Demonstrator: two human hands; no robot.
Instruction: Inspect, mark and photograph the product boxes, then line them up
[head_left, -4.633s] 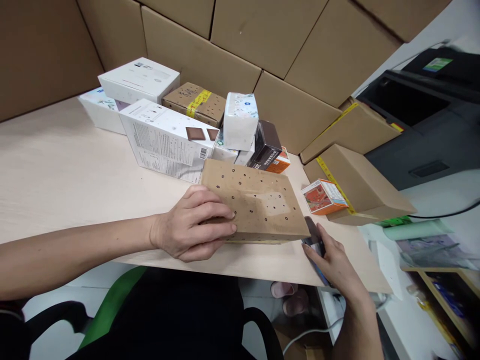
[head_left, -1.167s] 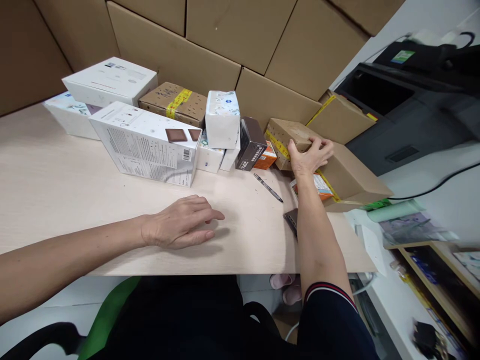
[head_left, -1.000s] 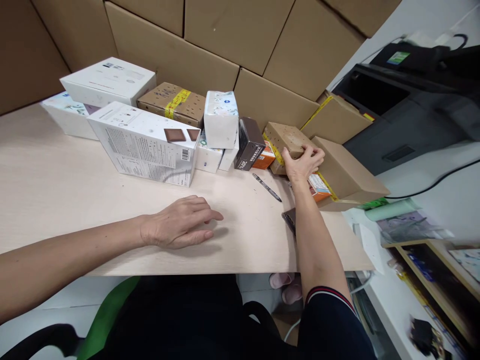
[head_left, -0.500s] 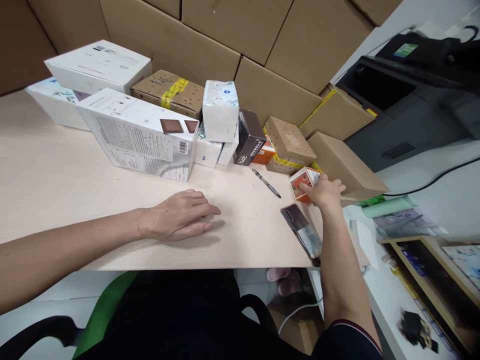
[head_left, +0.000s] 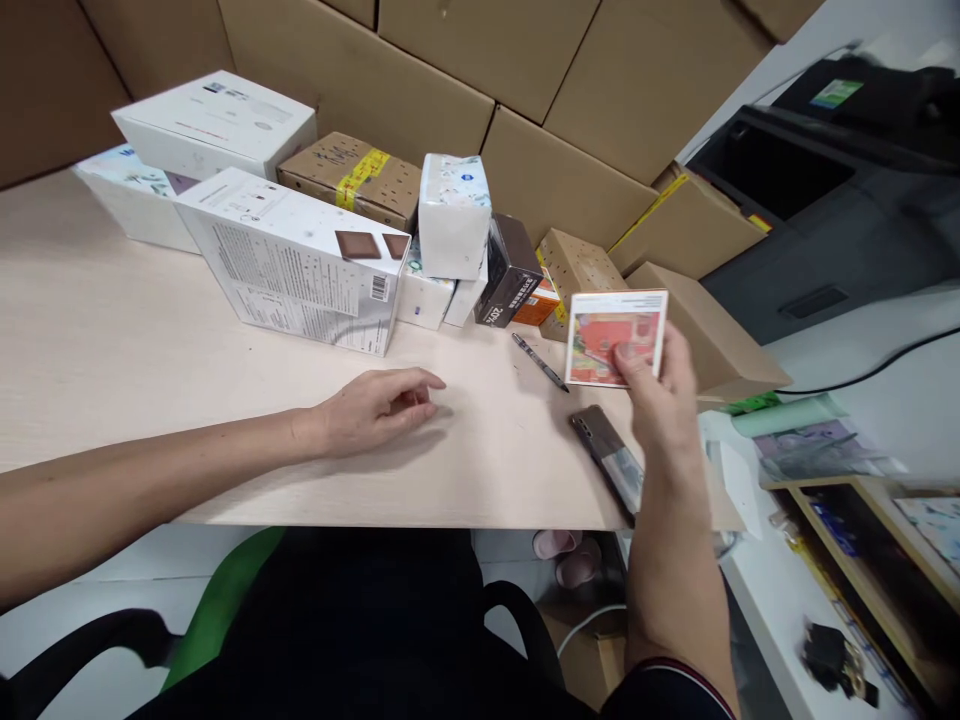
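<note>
- Right hand (head_left: 664,395) is gripping the small red-and-white box (head_left: 600,335), lifting it above the bench (head_left: 480,470) near its right end.
- Box is no longer sitting by the carton (head_left: 724,340); only this hand is carrying it.
- Left hand (head_left: 375,412) is curling loosely, gripping nothing, toward front edge.

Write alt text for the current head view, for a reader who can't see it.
The right hand holds up a small box with a red picture above a pale table; the left hand, loosely curled, holds nothing. A phone and a pen lie on the table, with white, brown and dark boxes grouped before brown cardboard.
</note>
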